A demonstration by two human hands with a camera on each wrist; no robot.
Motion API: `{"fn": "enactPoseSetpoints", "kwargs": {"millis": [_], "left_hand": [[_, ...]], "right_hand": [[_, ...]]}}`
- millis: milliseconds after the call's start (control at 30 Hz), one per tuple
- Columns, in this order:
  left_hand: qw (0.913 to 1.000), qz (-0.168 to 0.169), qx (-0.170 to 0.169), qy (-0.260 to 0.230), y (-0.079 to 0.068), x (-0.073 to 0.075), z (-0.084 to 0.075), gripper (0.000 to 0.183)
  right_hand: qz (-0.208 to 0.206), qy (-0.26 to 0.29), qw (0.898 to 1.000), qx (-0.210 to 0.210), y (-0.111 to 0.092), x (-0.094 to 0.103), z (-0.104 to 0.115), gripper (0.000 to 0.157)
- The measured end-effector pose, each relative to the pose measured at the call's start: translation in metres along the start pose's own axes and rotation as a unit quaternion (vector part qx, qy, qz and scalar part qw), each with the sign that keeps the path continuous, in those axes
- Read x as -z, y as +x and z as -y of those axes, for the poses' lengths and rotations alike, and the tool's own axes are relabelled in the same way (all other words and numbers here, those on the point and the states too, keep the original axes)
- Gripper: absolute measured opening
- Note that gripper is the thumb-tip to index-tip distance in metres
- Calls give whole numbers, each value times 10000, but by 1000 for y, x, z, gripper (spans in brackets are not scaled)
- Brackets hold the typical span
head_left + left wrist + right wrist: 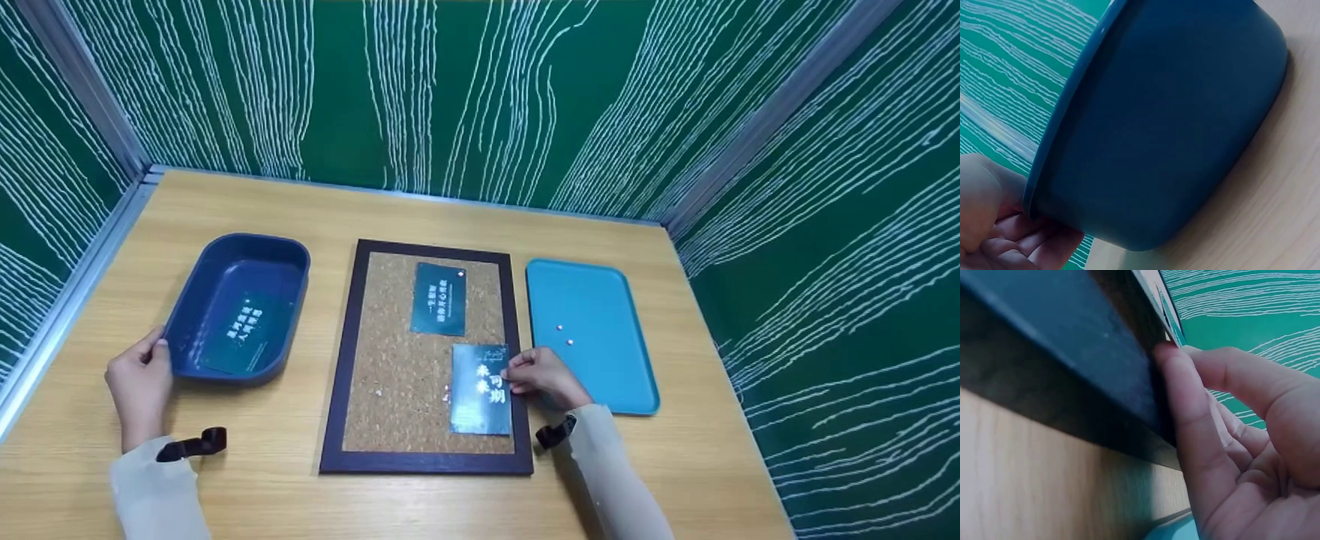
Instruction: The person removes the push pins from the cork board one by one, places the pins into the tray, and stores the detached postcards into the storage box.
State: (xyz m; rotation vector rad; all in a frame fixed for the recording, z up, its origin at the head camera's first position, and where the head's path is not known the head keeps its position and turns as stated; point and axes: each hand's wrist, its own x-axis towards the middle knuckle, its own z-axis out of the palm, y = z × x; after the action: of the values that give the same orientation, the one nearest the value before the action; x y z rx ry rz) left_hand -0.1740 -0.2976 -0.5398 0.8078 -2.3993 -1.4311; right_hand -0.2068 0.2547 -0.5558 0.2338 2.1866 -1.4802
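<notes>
At the left, my left hand [139, 379] grips the rim of a dark blue plastic basin [229, 259], thumb on top and fingers beneath, as the left wrist view confirms. Inside the basin lies a green card [244, 341] with white writing. My right hand [544, 373] pinches the right edge of another green card [476, 412] between thumb and forefinger, over the lower right of a framed corkboard [390, 337]. Higher on the cork is a third green card [439, 319] with a small push pin [460, 274] at its upper right corner.
A turquoise tray [585, 292] right of the corkboard holds two small push pins [559, 328]. Small pale pins [448, 394] show on the cork beside the held card. Green walls [330, 112] with white wavy lines border the wooden table [270, 465] behind and at both sides.
</notes>
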Motion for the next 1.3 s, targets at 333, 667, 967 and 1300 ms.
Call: {"fn": "enactPoseSetpoints", "kwargs": {"millis": [333, 667, 967, 1300], "left_hand": [[9994, 201, 243, -158, -3, -1, -3, 39], [9993, 156, 238, -223, -5, -1, -3, 39], [9998, 35, 76, -207, -6, 1, -3, 39], [9991, 212, 211, -305, -4, -2, -3, 40]], "right_hand": [[-84, -173, 9998, 110, -2, -3, 21, 14], [-213, -125, 9994, 252, 8, -15, 56, 15], [-152, 49, 9989, 440, 27, -39, 98, 11], [6, 211, 9971, 731, 47, -66, 129, 13]]}}
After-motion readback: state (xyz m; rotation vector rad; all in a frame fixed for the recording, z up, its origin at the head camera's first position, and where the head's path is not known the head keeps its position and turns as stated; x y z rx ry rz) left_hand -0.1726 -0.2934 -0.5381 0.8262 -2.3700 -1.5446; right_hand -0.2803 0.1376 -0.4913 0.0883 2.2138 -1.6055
